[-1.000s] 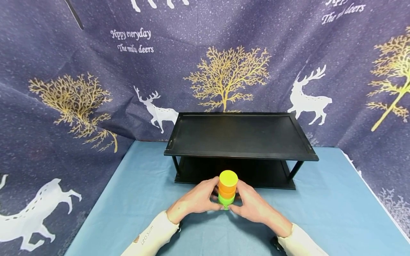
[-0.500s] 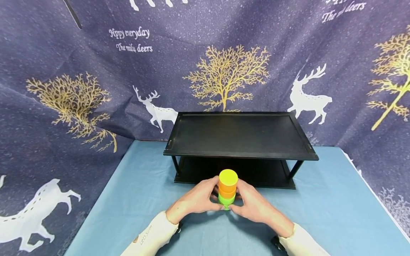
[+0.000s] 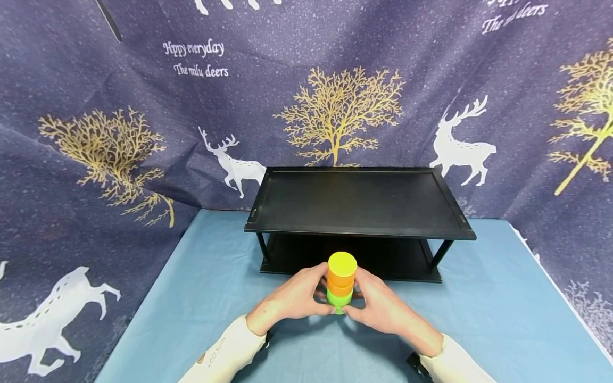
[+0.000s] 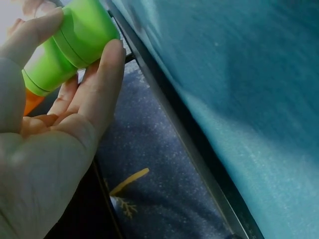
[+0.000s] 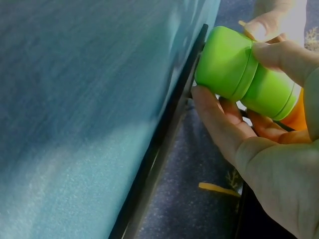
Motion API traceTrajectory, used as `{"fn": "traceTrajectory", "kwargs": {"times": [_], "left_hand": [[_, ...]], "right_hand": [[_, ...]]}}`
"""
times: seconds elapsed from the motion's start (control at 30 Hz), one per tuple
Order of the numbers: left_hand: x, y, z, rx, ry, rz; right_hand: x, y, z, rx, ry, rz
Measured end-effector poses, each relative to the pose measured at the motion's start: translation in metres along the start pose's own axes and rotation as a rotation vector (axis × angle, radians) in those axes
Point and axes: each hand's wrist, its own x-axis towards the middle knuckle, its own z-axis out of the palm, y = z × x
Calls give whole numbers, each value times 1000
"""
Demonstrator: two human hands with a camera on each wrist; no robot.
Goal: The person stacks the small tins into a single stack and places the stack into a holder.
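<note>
An upright stack of coloured cups (image 3: pixel 342 265) stands in front of the black shelf, yellow on top, orange in the middle and green at the bottom. My left hand (image 3: pixel 304 292) holds it from the left, thumb at the green part and fingers reaching behind. From the right, my right hand (image 3: pixel 377 302) grips the same stack in the same way, the two thumb tips close together. In the left wrist view the green cups (image 4: pixel 82 37) show between thumb and fingers. The right wrist view has the green cups (image 5: pixel 227 59) with the orange part mostly hidden by the hand.
A two-tier black shelf (image 3: pixel 354 205) stands just behind the stack, its upper board overhanging the lower one. Blue cloth (image 3: pixel 210 282) covers the table. A dark blue curtain (image 3: pixel 306 42) printed with deer and trees hangs behind and at the sides.
</note>
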Motion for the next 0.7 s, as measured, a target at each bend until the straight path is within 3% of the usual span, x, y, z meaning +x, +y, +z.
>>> {"fn": "traceTrajectory", "kwargs": {"times": [0.7], "left_hand": [[-2,13,-8,-9,-10,23]], "right_hand": [[-1,-13,-9,19,-14,-12]]}}
